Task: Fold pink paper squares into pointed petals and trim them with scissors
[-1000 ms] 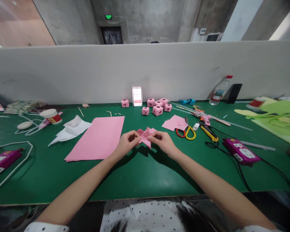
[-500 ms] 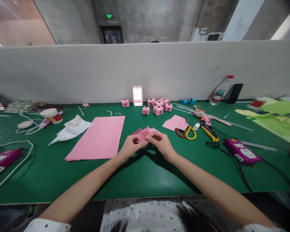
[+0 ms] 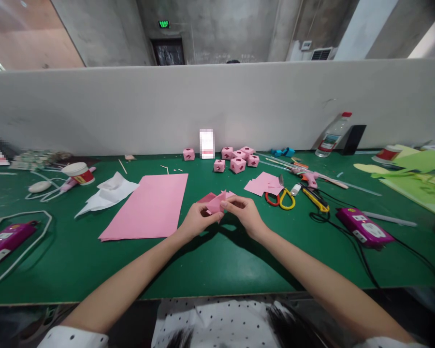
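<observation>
Between my two hands, a piece of folded pink paper [image 3: 216,203] is held above the green table. My left hand [image 3: 197,220] grips its left side, the thumb lying along its lower edge. On the other side, my right hand [image 3: 244,212] pinches a raised flap between thumb and fingers. Parts of the folds are hidden behind the fingers. Left of my hands lies a large pink paper sheet [image 3: 148,208]. Small pink paper pieces [image 3: 263,183] are piled to the right, and several folded pink paper cubes [image 3: 237,165] stand beyond my hands.
Scissors [image 3: 287,199], a yellow utility knife [image 3: 316,200], a pink glue gun [image 3: 311,179] and a purple box [image 3: 364,228] with black cable lie on the right. Crumpled white paper [image 3: 108,192] and a paper cup [image 3: 79,173] sit left. A partition [image 3: 130,111] bounds the back.
The flap under my right fingers has been bent over and stands differently on the folded paper. Both hands stay in nearly the same place.
</observation>
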Demonstrator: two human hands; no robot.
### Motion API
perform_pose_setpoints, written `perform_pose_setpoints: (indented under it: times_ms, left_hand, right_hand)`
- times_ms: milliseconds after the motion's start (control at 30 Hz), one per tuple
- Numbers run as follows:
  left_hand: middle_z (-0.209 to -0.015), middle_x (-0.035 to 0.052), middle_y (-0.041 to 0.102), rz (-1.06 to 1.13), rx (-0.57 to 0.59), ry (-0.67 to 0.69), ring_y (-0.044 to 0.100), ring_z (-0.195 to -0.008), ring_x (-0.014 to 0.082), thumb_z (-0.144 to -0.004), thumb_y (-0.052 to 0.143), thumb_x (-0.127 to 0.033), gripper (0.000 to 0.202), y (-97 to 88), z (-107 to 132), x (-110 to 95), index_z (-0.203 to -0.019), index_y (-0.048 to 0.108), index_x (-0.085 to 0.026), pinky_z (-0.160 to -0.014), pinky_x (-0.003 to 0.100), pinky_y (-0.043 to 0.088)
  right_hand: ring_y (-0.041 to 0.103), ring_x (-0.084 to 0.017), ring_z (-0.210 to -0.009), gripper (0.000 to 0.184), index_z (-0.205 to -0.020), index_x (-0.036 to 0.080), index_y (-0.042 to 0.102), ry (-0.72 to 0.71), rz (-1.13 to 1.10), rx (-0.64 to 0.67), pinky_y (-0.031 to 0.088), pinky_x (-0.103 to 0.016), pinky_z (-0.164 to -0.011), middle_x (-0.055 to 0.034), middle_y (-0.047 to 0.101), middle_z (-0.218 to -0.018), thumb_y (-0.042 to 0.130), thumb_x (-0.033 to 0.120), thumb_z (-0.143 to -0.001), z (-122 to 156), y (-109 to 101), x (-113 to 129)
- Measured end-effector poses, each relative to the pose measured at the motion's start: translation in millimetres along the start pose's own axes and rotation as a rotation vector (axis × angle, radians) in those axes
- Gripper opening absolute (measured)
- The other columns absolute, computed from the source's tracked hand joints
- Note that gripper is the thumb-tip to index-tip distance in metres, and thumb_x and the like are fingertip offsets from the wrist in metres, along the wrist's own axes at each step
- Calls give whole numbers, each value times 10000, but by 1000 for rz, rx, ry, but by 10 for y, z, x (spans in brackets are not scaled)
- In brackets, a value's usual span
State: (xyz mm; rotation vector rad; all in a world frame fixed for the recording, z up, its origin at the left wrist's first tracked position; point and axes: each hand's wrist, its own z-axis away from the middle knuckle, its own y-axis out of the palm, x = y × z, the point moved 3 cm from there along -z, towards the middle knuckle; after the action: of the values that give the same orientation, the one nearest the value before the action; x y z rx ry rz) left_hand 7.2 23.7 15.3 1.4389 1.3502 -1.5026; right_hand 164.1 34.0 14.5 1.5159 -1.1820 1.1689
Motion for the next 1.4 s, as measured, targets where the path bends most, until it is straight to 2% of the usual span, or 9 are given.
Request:
perform_pose_setpoints:
  times_ms: [333,567,733,867,1067,1233,1400]
  left_hand:
    - [-643,16,609,-38,74,-2,511,-567,103,-736,692,-369,277,37,11,1,-674,620,-109,-551,224,369]
    - [-600,-29,540,7,108,-31,485,-548,93,-708,687,-327,230,71,22,5,-692,559,-138,-539,214,370]
    - [-667,-5,599,50,101,-72,513,-598,111,-697,688,-300,198,53,42,-36,-767,628,-124,-574,227,399]
    - [-748,16,627,74,60,-64,520,-649,126,-691,705,-319,315,-12,14,-31,-925,685,-108,-593,232,414]
    - [-785,27,629,40,36,-24,500,-664,127,-722,694,-352,392,-71,-37,19,-1022,698,-99,-587,227,404]
    - [-856,44,668,-34,-1,27,520,-680,133,-753,669,-378,403,-92,-49,30,-1047,703,-106,-602,228,407]
    - [-870,49,671,-75,2,73,526,-688,134,-784,655,-385,402,-107,-49,59,-1074,701,-111,-616,228,412]
  right_hand:
    - [585,-162,-735,247,-738,195,725,-41,-18,-30,448,-303,-733,-21,692,-774,773,432,-690,-31,-55,22]
    - [493,-125,-624,322,-665,185,664,-28,21,-64,394,-276,-633,9,607,-661,762,492,-669,-36,-102,60]
    - [463,-121,-605,367,-638,183,601,-42,31,-46,371,-263,-608,19,565,-629,754,515,-672,-29,-121,83]
    - [504,-132,-645,343,-675,179,627,-53,19,-18,391,-267,-639,4,601,-668,723,505,-723,-39,-166,84]
    - [521,-138,-654,345,-729,175,667,-50,29,-44,410,-278,-644,-8,623,-690,739,511,-710,-45,-198,78]
    - [562,-158,-698,347,-774,189,706,-49,11,-73,446,-298,-683,-24,661,-739,761,517,-677,-49,-193,59]
    - [564,-150,-719,296,-830,184,748,-6,-56,-47,428,-278,-674,-29,669,-765,756,457,-717,-54,-215,37]
